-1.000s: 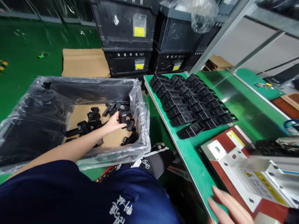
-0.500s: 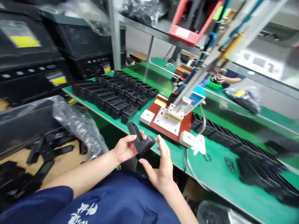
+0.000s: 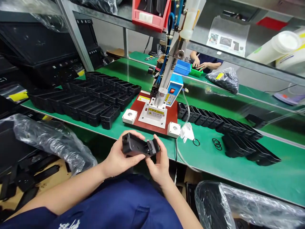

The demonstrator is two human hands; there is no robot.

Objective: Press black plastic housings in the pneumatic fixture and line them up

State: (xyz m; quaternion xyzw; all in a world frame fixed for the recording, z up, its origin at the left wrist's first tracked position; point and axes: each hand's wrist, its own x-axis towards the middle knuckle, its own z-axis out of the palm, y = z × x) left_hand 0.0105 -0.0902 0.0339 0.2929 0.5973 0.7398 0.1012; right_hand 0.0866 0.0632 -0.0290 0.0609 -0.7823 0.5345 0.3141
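Both hands hold a black plastic housing point(image 3: 135, 145) in front of my body, just short of the bench edge. It is a hollow, open-topped piece with a narrower hinged-looking end on the right. My left hand point(image 3: 118, 160) wraps its wide left end, thumb along the near side. At the narrow end, my right hand point(image 3: 159, 163) grips with fingers behind and thumb below. Beyond it stands a small press point(image 3: 158, 106) on a red-brown base point(image 3: 140, 122), with a white button box point(image 3: 129, 116) at the front left and another button box point(image 3: 174, 129) at the front right.
Rows of black housings point(image 3: 89, 111) cover the bench's left side, and more housings point(image 3: 235, 144) line the right. Black rings point(image 3: 216, 144) and a white scrap point(image 3: 187, 132) lie right of the press. A plastic-lined bin point(image 3: 54, 140) stands lower left. Across the bench, a co-worker's hands point(image 3: 199, 65) work over a green tray.
My right hand, apart and spread before, now grips the housing's narrow end. The housing has turned so its open hollow faces up. My view has swung right.
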